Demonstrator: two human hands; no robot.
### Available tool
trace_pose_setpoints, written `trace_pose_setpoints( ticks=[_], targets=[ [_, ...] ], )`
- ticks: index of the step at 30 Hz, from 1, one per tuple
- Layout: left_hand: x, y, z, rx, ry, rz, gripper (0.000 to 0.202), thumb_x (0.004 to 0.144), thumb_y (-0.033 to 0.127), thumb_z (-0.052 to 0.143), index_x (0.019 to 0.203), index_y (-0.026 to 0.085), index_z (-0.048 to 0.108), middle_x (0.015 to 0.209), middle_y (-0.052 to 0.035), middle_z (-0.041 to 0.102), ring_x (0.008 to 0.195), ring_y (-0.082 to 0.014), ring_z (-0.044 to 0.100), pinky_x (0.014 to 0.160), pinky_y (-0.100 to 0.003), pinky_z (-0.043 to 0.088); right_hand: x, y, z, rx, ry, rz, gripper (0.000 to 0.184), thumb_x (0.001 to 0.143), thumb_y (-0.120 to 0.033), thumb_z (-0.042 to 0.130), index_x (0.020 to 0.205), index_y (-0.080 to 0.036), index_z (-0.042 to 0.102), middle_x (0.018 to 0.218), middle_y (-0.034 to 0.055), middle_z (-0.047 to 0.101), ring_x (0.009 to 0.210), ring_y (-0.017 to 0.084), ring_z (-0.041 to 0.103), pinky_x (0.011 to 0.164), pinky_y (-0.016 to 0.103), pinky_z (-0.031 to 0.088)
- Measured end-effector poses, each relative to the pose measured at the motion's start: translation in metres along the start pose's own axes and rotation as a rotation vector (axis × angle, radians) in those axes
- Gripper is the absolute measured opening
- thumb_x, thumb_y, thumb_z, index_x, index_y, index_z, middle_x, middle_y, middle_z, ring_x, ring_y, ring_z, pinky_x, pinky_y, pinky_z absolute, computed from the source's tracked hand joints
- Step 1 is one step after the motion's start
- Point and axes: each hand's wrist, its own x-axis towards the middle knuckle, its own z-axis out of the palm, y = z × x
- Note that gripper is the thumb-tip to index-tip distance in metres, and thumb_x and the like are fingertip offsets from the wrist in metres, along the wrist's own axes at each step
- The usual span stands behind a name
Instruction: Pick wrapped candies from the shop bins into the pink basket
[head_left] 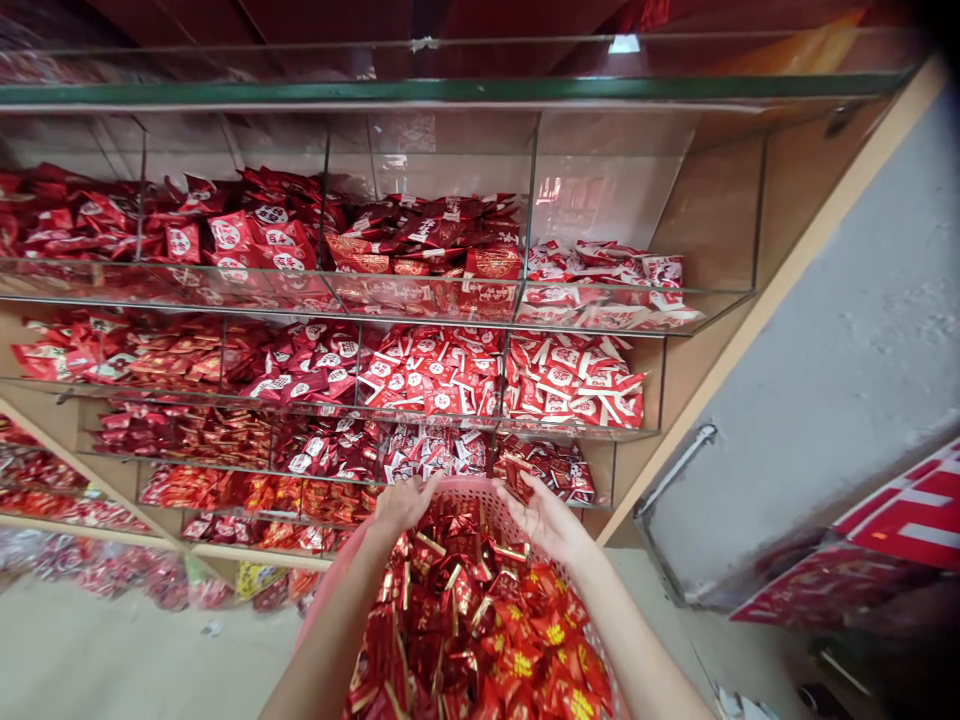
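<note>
A pink plastic basket (469, 486) with a perforated wall is in front of me at the bottom centre, full of wrapped sweets (480, 610). Dark red and gold wrappers lie to the left and rear, brighter red ones with yellow print to the right. My left hand (407, 503) is closed on the far left part of the rim. On the far right part, my right hand (546, 518) grips the rim, thumb toward the inside. Small red packets (519, 478) show just behind its fingertips. My forearms run along both sides of the basket and hide parts of its wall.
Tiered glass shelves (420, 312) with dividers hold many red packets (259, 240). Bagged goods (135, 575) stand on the floor below left. A grey wall panel (832, 340) with a metal handle (679, 465) and red printed packages (907, 510) are at right.
</note>
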Motion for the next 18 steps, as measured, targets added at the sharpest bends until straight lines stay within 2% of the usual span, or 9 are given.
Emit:
trace_pose_setpoints(
  ticks=[4,8,10,15,18],
  targets=[
    [0.000,0.001,0.000,0.014,-0.021,-0.008,0.089,0.071,0.076,0.001,0.093,0.017,0.064,0.096,-0.0181,0.068,0.096,-0.0331,0.062,0.082,-0.046,0.044,-0.003,0.005,0.005,0.003,-0.121,0.061,0.028,0.089,-0.037,0.045,0.107,-0.017,0.047,0.100,0.0111,0.066,0.085,0.016,0.066,0.074,0.029,0.055],
    [0.000,0.000,-0.001,0.020,-0.014,-0.001,0.088,0.072,0.075,0.002,0.094,0.016,0.063,0.096,-0.0190,0.068,0.096,-0.0320,0.062,0.083,-0.044,0.044,-0.003,0.010,0.005,-0.025,-0.169,0.134,0.026,0.092,-0.030,0.036,0.107,-0.013,0.050,0.100,0.0118,0.066,0.090,0.015,0.065,0.078,0.028,0.053],
    [-0.001,0.000,-0.001,0.013,-0.005,0.008,0.088,0.072,0.075,0.001,0.094,0.016,0.063,0.094,-0.0186,0.069,0.095,-0.0318,0.062,0.082,-0.044,0.044,-0.003,0.011,0.004,-0.037,-0.193,0.176,0.031,0.093,-0.032,0.036,0.107,-0.010,0.051,0.098,0.0120,0.066,0.092,0.015,0.064,0.077,0.026,0.053],
    [0.001,-0.002,0.002,0.006,0.000,0.008,0.088,0.072,0.075,0.001,0.093,0.017,0.064,0.094,-0.0183,0.068,0.094,-0.0327,0.062,0.080,-0.044,0.044,-0.005,0.012,0.005,-0.034,-0.268,0.213,0.035,0.090,-0.037,0.044,0.104,-0.008,0.055,0.087,0.0082,0.067,0.084,0.013,0.065,0.066,0.018,0.053],
    [0.002,-0.003,0.003,0.016,-0.005,0.015,0.088,0.073,0.075,0.001,0.095,0.017,0.064,0.094,-0.0180,0.068,0.094,-0.0337,0.062,0.079,-0.045,0.045,-0.007,0.015,0.008,-0.097,-0.236,0.144,0.033,0.086,-0.036,0.052,0.104,-0.009,0.056,0.090,0.0089,0.067,0.082,0.012,0.065,0.071,0.018,0.053]
  ],
)
